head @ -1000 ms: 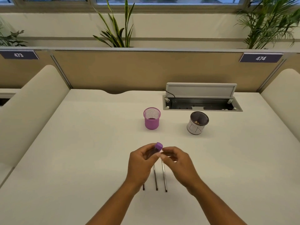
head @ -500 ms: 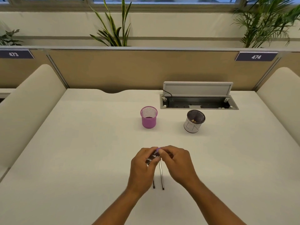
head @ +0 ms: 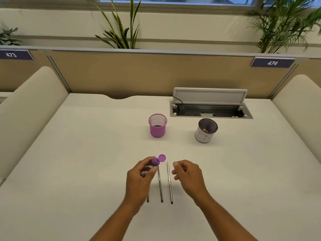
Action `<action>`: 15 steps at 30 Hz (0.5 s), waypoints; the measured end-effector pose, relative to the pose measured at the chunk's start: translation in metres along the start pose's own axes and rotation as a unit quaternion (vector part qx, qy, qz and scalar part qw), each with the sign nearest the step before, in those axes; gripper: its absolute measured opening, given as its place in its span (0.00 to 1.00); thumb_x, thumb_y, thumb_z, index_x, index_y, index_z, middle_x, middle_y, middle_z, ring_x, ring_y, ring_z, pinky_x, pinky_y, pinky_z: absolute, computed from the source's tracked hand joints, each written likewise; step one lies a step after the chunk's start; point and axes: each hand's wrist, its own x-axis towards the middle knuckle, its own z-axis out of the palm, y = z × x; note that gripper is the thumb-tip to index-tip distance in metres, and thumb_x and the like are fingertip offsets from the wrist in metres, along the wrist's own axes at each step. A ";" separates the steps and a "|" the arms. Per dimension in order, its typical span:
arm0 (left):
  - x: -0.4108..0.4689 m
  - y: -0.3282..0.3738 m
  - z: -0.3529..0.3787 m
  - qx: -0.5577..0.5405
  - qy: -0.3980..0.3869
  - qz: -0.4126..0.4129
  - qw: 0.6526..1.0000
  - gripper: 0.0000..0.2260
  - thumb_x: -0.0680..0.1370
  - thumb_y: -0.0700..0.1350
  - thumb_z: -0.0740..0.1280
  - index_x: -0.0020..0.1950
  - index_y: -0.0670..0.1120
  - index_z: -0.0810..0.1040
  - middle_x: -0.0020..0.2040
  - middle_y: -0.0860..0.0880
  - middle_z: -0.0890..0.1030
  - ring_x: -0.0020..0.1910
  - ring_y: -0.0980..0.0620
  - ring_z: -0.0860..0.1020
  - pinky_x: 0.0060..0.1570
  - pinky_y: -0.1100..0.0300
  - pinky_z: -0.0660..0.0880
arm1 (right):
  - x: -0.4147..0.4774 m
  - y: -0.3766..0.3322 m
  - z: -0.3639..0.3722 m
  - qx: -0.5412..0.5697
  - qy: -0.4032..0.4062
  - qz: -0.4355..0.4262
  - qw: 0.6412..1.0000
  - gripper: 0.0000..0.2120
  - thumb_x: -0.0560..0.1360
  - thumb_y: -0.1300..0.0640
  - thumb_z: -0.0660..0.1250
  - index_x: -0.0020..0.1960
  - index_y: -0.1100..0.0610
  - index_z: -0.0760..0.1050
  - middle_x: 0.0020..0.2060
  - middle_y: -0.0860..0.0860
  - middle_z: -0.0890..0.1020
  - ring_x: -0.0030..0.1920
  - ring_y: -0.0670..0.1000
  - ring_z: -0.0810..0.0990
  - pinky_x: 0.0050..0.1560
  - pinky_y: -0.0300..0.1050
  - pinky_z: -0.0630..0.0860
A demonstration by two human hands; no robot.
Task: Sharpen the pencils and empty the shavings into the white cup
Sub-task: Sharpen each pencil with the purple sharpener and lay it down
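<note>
Placard [head: 272, 62] reads 474; white cup [head: 205, 135] perhaps IN.

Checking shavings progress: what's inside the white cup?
The white cup shows a dark mesh inner wall and a few small tan bits at the bottom, likely shavings. Its near wall hides the front of the floor.

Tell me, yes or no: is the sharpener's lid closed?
No, the purple lid stands flipped open above the sharpener that the left hand holds.
</note>
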 end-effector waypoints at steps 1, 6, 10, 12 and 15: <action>0.001 -0.001 -0.003 -0.004 0.007 -0.004 1.000 0.21 0.81 0.39 0.73 0.56 0.69 0.85 0.54 0.61 0.88 0.56 0.59 0.84 0.52 0.70 0.79 | 0.001 0.006 0.001 -0.019 0.001 0.009 1.000 0.08 0.79 0.50 0.68 0.43 0.50 0.82 0.36 0.45 0.87 0.35 0.46 0.85 0.39 0.41 0.79; 0.004 -0.007 -0.015 -0.011 0.034 -0.032 0.999 0.17 0.81 0.42 0.74 0.57 0.67 0.85 0.54 0.62 0.87 0.56 0.60 0.84 0.50 0.67 0.82 | 0.002 0.030 0.014 -0.183 -0.016 0.040 0.982 0.09 0.77 0.47 0.69 0.41 0.50 0.78 0.36 0.46 0.83 0.39 0.46 0.82 0.44 0.49 0.81; 0.005 -0.010 -0.018 -0.011 0.043 -0.038 0.998 0.20 0.81 0.42 0.74 0.55 0.71 0.85 0.53 0.63 0.87 0.54 0.62 0.84 0.46 0.73 0.79 | 0.000 0.040 0.030 -0.296 -0.033 0.074 0.952 0.12 0.75 0.40 0.66 0.44 0.49 0.73 0.41 0.44 0.80 0.42 0.50 0.80 0.40 0.45 0.74; 0.006 -0.012 -0.017 -0.019 0.046 -0.048 0.998 0.17 0.80 0.42 0.75 0.57 0.67 0.85 0.53 0.62 0.87 0.54 0.61 0.84 0.45 0.74 0.78 | 0.000 0.044 0.036 -0.334 -0.034 0.062 0.940 0.13 0.77 0.40 0.64 0.45 0.49 0.71 0.41 0.44 0.78 0.40 0.50 0.78 0.38 0.45 0.72; 0.008 -0.015 -0.017 -0.052 0.051 -0.072 0.995 0.13 0.79 0.42 0.76 0.58 0.58 0.85 0.53 0.58 0.89 0.54 0.58 0.86 0.46 0.71 0.80 | -0.002 0.052 0.043 -0.389 -0.030 0.032 0.920 0.13 0.79 0.41 0.62 0.51 0.50 0.70 0.44 0.47 0.79 0.42 0.51 0.78 0.39 0.45 0.70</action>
